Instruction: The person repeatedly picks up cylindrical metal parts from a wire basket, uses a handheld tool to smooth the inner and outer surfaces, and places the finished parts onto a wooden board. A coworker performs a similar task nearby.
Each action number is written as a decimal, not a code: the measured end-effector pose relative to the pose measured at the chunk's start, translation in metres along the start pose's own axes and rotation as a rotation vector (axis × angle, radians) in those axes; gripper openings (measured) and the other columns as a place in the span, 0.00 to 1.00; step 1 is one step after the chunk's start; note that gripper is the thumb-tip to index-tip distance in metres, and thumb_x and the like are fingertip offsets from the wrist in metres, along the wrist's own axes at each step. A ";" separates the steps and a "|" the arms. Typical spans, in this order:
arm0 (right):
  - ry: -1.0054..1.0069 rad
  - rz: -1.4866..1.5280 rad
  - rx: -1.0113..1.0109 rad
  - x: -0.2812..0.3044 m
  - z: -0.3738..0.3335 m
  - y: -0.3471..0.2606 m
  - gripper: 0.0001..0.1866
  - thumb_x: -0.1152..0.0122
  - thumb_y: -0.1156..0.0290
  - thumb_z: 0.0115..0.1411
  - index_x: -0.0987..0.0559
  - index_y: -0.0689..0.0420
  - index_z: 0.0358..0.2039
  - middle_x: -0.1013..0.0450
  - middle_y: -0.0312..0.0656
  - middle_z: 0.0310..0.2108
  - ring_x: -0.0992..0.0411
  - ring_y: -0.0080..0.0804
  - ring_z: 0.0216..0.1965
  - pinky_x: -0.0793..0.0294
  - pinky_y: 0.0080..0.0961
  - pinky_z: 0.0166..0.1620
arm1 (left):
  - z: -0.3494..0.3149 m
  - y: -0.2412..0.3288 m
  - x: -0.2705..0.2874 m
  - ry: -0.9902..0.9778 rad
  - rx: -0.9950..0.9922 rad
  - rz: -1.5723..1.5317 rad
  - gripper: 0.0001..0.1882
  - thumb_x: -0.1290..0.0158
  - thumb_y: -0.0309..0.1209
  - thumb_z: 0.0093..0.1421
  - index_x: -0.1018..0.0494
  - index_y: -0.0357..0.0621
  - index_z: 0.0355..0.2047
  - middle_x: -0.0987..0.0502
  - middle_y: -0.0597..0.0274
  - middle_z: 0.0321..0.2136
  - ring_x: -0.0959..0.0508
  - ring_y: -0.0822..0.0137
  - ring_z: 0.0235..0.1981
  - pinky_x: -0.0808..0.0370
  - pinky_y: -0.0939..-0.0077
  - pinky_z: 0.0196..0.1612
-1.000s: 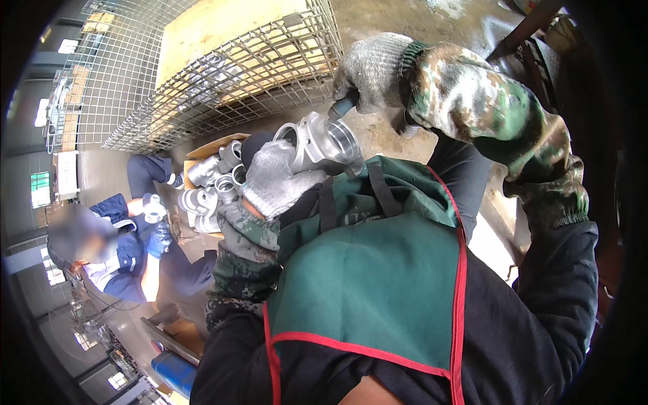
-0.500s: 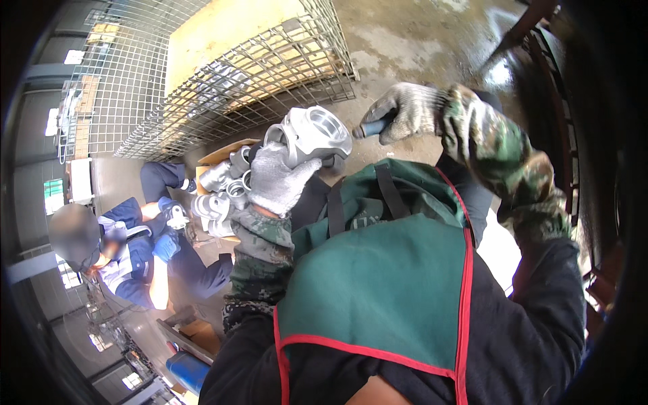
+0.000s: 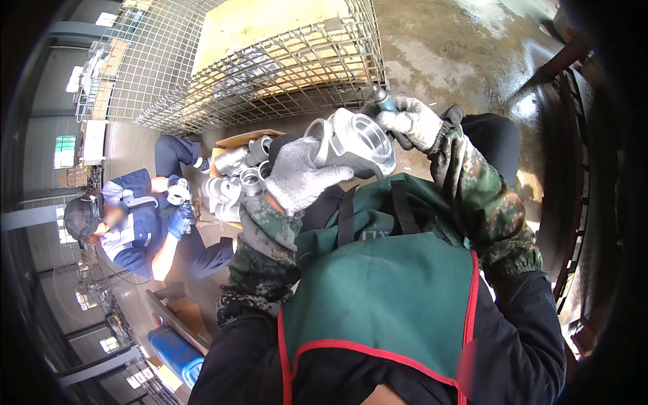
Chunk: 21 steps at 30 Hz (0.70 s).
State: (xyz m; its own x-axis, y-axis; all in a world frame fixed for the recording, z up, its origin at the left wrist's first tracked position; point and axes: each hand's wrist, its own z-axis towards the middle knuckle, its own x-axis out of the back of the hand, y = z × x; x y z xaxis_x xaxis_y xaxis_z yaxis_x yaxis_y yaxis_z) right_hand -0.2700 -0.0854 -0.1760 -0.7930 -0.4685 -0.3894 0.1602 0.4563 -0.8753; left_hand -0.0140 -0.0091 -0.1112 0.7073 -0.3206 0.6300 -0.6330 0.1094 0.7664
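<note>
My left hand [image 3: 297, 174], in a grey work glove, grips a silvery metal casting [image 3: 356, 140] with a wide round opening. The casting is held above my lap, its opening turned toward the right. Close to its upper right side is my right hand [image 3: 413, 123], in a pale knitted glove. The fingers are closed around a short blue-grey hand tool [image 3: 385, 101], its narrow end pointing up and away from me. Its exact kind I cannot make out. More silvery pipe-like castings [image 3: 226, 189] lie in a cardboard box [image 3: 248, 138] beyond my left forearm.
A wire mesh cage [image 3: 290, 61] with yellowish boards stands ahead. At the left a seated co-worker [image 3: 145, 223] in blue gloves handles a similar metal part [image 3: 178, 192]. A blue container [image 3: 174, 351] lies at the lower left. Dark metal framework [image 3: 574, 182] rises on the right.
My right hand has come in beside the casting, and its tool has swung from pointing left to pointing up. The casting has turned slightly in my left hand. The whole view has shifted.
</note>
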 end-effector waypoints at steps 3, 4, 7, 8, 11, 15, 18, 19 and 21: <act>-0.098 -0.203 -0.072 0.004 0.008 0.010 0.21 0.32 0.61 0.55 0.22 0.58 0.45 0.28 0.33 0.25 0.37 0.14 0.17 0.40 0.15 0.19 | 0.003 -0.002 0.001 -0.077 -0.039 -0.304 0.17 0.34 0.34 0.48 0.22 0.38 0.35 0.22 0.51 0.27 0.21 0.56 0.31 0.25 0.66 0.33; -0.105 -0.138 -0.053 0.003 0.008 0.011 0.21 0.31 0.63 0.54 0.23 0.60 0.45 0.27 0.33 0.28 0.34 0.17 0.23 0.36 0.18 0.26 | 0.010 -0.007 0.005 -0.173 -0.046 -0.285 0.14 0.36 0.33 0.50 0.22 0.41 0.36 0.21 0.54 0.28 0.21 0.59 0.31 0.25 0.69 0.35; -0.155 0.014 0.036 0.011 0.000 0.028 0.22 0.31 0.68 0.52 0.25 0.64 0.46 0.25 0.36 0.36 0.28 0.25 0.36 0.27 0.25 0.40 | 0.036 -0.015 -0.005 -0.236 -0.180 -0.081 0.12 0.39 0.36 0.53 0.22 0.43 0.34 0.21 0.57 0.29 0.21 0.62 0.31 0.27 0.70 0.33; -0.150 0.047 0.090 0.016 0.001 0.037 0.22 0.31 0.68 0.52 0.25 0.64 0.45 0.25 0.37 0.36 0.27 0.26 0.35 0.26 0.25 0.39 | 0.049 -0.010 -0.007 -0.288 -0.102 0.069 0.19 0.38 0.41 0.49 0.23 0.43 0.37 0.21 0.54 0.31 0.22 0.58 0.34 0.28 0.68 0.36; 0.153 -0.173 0.084 0.063 0.023 0.080 0.24 0.32 0.64 0.53 0.26 0.65 0.46 0.25 0.39 0.37 0.26 0.27 0.37 0.24 0.26 0.39 | 0.060 -0.037 -0.025 0.284 -0.207 0.285 0.35 0.34 0.44 0.43 0.28 0.41 0.50 0.23 0.47 0.42 0.23 0.48 0.44 0.27 0.62 0.48; 0.461 -0.364 0.173 0.107 0.080 0.124 0.24 0.31 0.67 0.52 0.27 0.64 0.46 0.25 0.38 0.36 0.26 0.24 0.36 0.24 0.21 0.37 | 0.071 -0.071 -0.088 0.359 0.296 -0.118 0.52 0.40 0.56 0.51 0.49 0.36 0.65 0.36 0.35 0.58 0.33 0.46 0.59 0.38 0.63 0.62; 0.501 -0.031 0.006 0.018 0.059 0.090 0.23 0.33 0.76 0.52 0.29 0.62 0.49 0.26 0.40 0.39 0.26 0.27 0.39 0.23 0.23 0.39 | 0.056 -0.088 -0.129 0.151 0.505 -0.347 0.47 0.43 0.60 0.53 0.42 0.38 0.61 0.29 0.45 0.52 0.29 0.52 0.54 0.35 0.66 0.58; 0.623 -0.001 0.152 0.031 0.066 0.113 0.23 0.32 0.79 0.51 0.28 0.61 0.48 0.28 0.40 0.41 0.27 0.27 0.38 0.23 0.23 0.37 | 0.064 -0.078 -0.140 0.126 0.422 -0.483 0.44 0.43 0.59 0.54 0.39 0.39 0.59 0.26 0.48 0.48 0.27 0.55 0.51 0.33 0.67 0.56; 0.599 0.070 0.293 0.006 0.054 0.113 0.24 0.31 0.80 0.49 0.28 0.61 0.48 0.28 0.39 0.42 0.27 0.26 0.37 0.24 0.22 0.36 | 0.063 -0.069 -0.147 0.359 0.376 -0.747 0.26 0.43 0.47 0.60 0.30 0.40 0.50 0.23 0.61 0.39 0.25 0.68 0.43 0.30 0.73 0.49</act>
State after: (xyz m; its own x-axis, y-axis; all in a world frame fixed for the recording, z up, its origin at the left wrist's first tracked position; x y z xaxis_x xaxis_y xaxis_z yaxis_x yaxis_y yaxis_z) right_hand -0.2250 -0.0779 -0.2930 -0.9508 0.0944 -0.2952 0.3088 0.2060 -0.9286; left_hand -0.0936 -0.0290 -0.2648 0.9903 0.1345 0.0352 0.0132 -0.3431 0.9392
